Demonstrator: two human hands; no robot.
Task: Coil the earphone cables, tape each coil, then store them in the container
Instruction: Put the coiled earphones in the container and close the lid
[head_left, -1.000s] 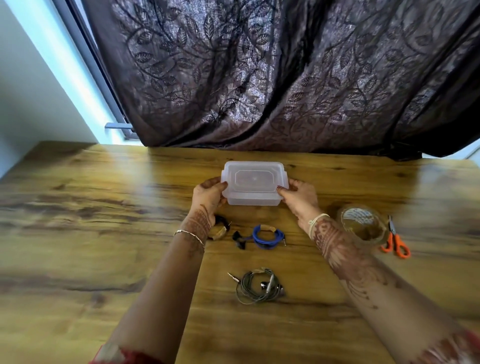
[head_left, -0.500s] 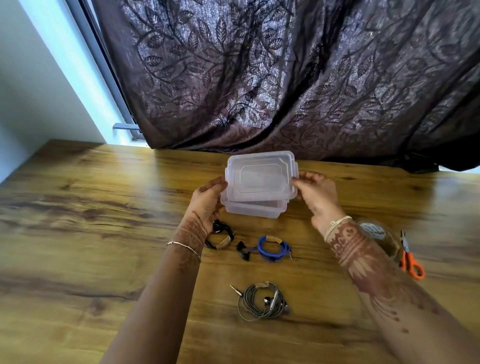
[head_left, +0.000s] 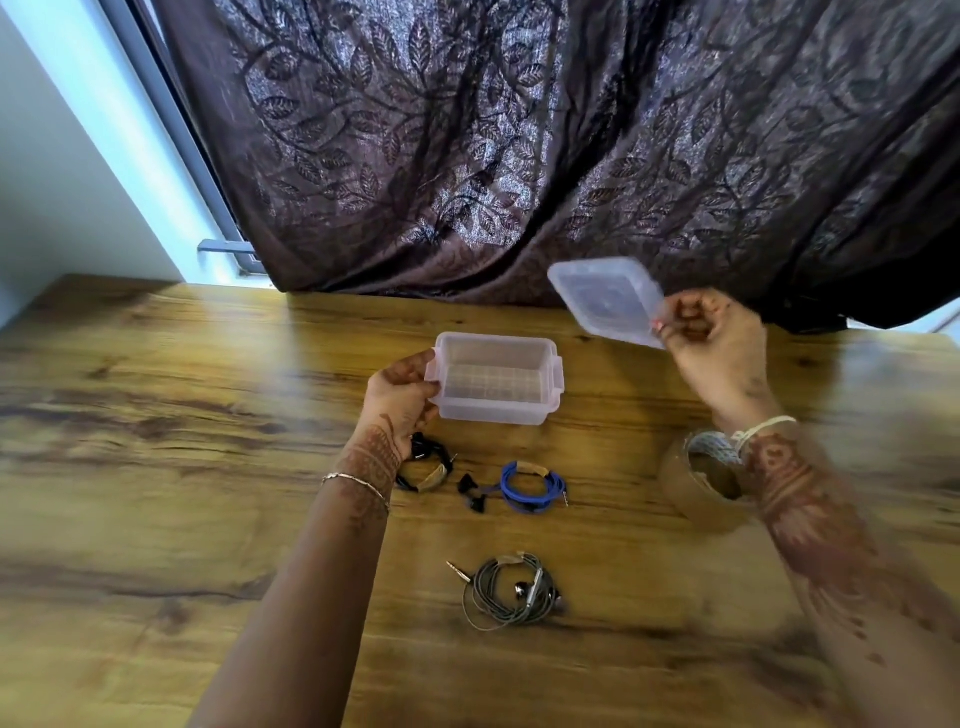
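Gripping the open container (head_left: 496, 410) by its left end, the left hand (head_left: 400, 400) steadies it on the table (head_left: 156, 415) while the right hand (head_left: 711, 343) pinches the raised lid (head_left: 605, 299).

Likely a room in a home: a wood-grain table (head_left: 156, 415) lies under both grips. A dark leaf-patterned curtain (head_left: 519, 156) hangs just behind the right hand (head_left: 711, 343) pinching the lid (head_left: 605, 299). A window frame (head_left: 184, 130) and pale wall (head_left: 41, 208) stand well left of the left hand (head_left: 400, 400) holding the container (head_left: 493, 410).

Dark leaf-patterned curtain (head_left: 519, 156) hangs behind wooden table (head_left: 156, 415), beside bright window (head_left: 156, 130).
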